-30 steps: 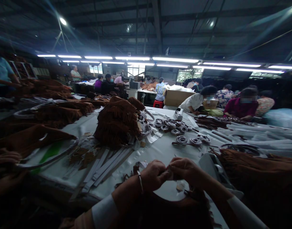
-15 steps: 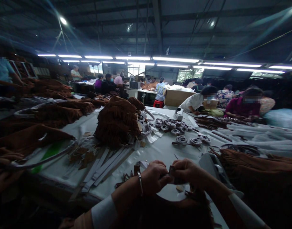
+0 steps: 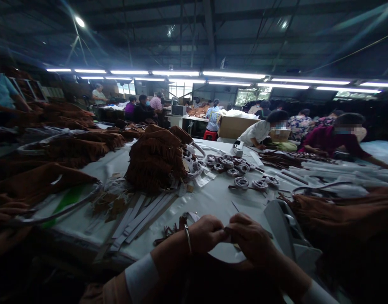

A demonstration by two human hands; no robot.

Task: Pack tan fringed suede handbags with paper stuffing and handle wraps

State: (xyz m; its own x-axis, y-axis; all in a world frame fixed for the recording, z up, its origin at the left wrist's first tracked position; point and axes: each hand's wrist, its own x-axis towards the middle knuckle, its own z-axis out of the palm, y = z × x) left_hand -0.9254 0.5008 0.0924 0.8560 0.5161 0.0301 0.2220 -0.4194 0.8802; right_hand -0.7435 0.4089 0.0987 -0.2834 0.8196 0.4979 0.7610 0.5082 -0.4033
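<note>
My left hand (image 3: 204, 233) and my right hand (image 3: 251, 241) meet at the near edge of the white table (image 3: 219, 198), fingers curled and pinched together over a small dark piece that I cannot make out. A thin bangle (image 3: 188, 239) circles my left wrist. Dark brown fringed material (image 3: 219, 283) lies under both forearms. A small brown tassel (image 3: 171, 230) lies just left of my left hand.
A heap of brown fringed suede (image 3: 156, 158) stands mid-table, with white strips (image 3: 143, 217) in front and several coiled straps (image 3: 231, 166) behind. More brown pieces lie left (image 3: 44, 181) and right (image 3: 345, 211). Other people work at the far side (image 3: 333, 139).
The view has tilted down slightly. My hands have drawn closer together and lower; the dark piece seen between them half a second ago is now hidden by my fingers.
</note>
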